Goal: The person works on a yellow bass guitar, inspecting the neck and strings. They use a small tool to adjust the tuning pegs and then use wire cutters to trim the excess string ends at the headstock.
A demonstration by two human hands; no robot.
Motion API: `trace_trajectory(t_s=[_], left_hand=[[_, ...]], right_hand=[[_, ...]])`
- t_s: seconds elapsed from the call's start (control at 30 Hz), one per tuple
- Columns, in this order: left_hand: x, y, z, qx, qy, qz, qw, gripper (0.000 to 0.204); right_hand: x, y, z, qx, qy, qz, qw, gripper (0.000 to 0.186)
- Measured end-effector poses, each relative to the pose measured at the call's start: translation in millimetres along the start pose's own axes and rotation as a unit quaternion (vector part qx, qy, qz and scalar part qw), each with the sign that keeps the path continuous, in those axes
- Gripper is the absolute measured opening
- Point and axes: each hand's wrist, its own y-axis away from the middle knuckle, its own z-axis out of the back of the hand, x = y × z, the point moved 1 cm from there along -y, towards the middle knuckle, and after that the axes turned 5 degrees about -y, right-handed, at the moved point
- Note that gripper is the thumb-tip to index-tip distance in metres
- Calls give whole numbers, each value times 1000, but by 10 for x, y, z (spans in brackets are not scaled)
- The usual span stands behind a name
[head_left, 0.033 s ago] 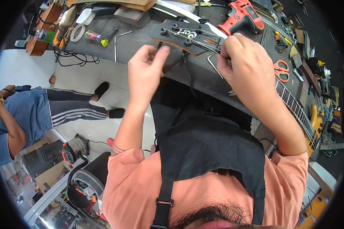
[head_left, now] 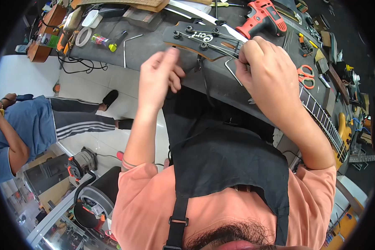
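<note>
A dark bass guitar headstock (head_left: 198, 40) with several tuning posts and strings lies across the near edge of the workbench. My right hand (head_left: 268, 68) is closed over the bass guitar neck and strings just beside the headstock; its fingertips are partly hidden. Below the headstock's left end is my left hand (head_left: 156, 79), slightly blurred, its thumb raised near a tuning key and its other fingers loosely bent and apart, with nothing seen in them. Past my right forearm, the fretted neck (head_left: 321, 116) runs toward the lower right.
A red drill (head_left: 264, 21) rests behind my right hand, with orange-handled scissors (head_left: 306, 76) to its right. Bent hex keys (head_left: 126, 50) lie on the bench (head_left: 150, 50). Loose cables hang over its left edge. Another person (head_left: 27, 125) stands at the left.
My left hand's fingers have come apart from around the tuning key and swung down and right below the thumb. The right hand has barely moved on the neck.
</note>
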Motion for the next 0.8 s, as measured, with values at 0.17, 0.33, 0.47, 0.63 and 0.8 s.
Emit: trace_trajectory(t_s=[0.17, 0.33, 0.47, 0.63, 0.8], left_hand=[[81, -47, 61, 45, 117, 70, 990, 58], [91, 27, 36, -17, -87, -83, 993, 45], [100, 99, -24, -127, -161, -183, 962, 28], [91, 161, -56, -171, -277, -328, 887, 10], [168, 165, -94, -172, -272, -349, 880, 7]], right_hand=[[7, 73, 27, -9, -4, 19, 1000, 24], [-166, 38, 231, -16, -94, 9, 995, 24], [-485, -61, 280, 88, -242, -122, 958, 19], [-699, -184, 339, 234, -319, -165, 903, 20], [-881, -199, 245, 260, -402, -180, 859, 16]])
